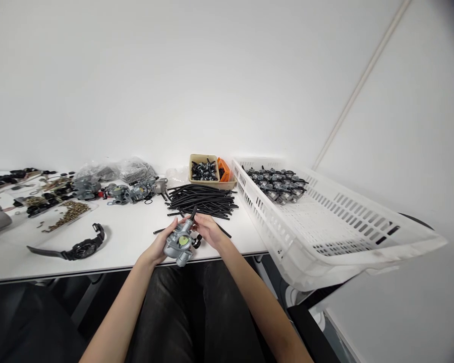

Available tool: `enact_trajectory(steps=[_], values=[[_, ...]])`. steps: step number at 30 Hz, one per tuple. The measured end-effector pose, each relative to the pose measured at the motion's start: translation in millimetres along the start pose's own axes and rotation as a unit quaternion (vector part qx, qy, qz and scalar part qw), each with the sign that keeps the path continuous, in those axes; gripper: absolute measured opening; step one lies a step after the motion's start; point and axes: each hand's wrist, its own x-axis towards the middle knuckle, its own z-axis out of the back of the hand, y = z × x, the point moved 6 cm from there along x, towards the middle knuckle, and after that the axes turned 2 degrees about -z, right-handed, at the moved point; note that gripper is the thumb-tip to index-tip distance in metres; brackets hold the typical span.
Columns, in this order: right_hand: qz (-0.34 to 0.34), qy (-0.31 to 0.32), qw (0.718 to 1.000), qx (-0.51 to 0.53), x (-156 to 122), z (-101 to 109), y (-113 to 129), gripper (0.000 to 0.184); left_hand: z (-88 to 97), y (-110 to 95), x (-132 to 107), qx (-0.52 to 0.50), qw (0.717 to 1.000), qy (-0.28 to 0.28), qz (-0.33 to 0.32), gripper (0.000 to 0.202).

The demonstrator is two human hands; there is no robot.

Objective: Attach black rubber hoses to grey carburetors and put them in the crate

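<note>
A grey metal carburetor [177, 244] with a pale green disc in its bore is held at the table's front edge. My left hand [159, 245] wraps round its left side. On the other side, my right hand [208, 231] has its fingers closed by the carburetor's upper right, near a black stub [193, 213] that sticks up from the top. Its fingertips are partly hidden, so what exactly they pinch is unclear. A small black fitting [197, 242] shows below the right fingers. Just beyond both hands lies a pile of black rubber hoses [200, 199].
A white perforated crate [280, 237] on the right holds several carburetors [278, 184]. Behind the hoses stand a beige bin [204, 157] of small parts and an orange basket [224, 169]. Leftward are a black watch [85, 248], brass pieces [70, 213], more carburetors [136, 191] and plastic bags [134, 169].
</note>
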Motion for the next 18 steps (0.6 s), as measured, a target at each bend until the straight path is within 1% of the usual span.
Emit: enact_trajectory(steps=[2,5,11,13,16,18], values=[[-0.014,0.001,1.000,0.018,-0.3,-0.4,-0.3,0.023,0.1,0.1,0.2,0.002,1.000,0.009,-0.001,0.049],[-0.026,-0.025,0.999,0.025,-0.9,2.3,-1.4,0.022,-0.8,0.4,0.2,0.005,1.000,0.019,0.001,0.050],[-0.033,-0.076,0.996,0.020,-3.0,5.5,-3.0,0.029,-1.1,0.5,1.0,0.009,1.000,0.017,-0.002,0.049],[-0.027,-0.068,0.997,0.008,-3.3,2.7,-0.9,0.031,-1.4,0.5,1.0,0.015,1.000,0.015,-0.004,0.049],[-0.026,-0.034,0.999,-0.025,-3.5,-3.2,1.6,0.039,-2.3,0.2,0.1,0.030,0.999,0.009,-0.006,0.050],[-0.025,-0.023,0.998,-0.047,-3.7,-4.5,2.1,0.042,-2.2,-0.6,-0.6,0.035,0.999,0.000,-0.012,0.050]])
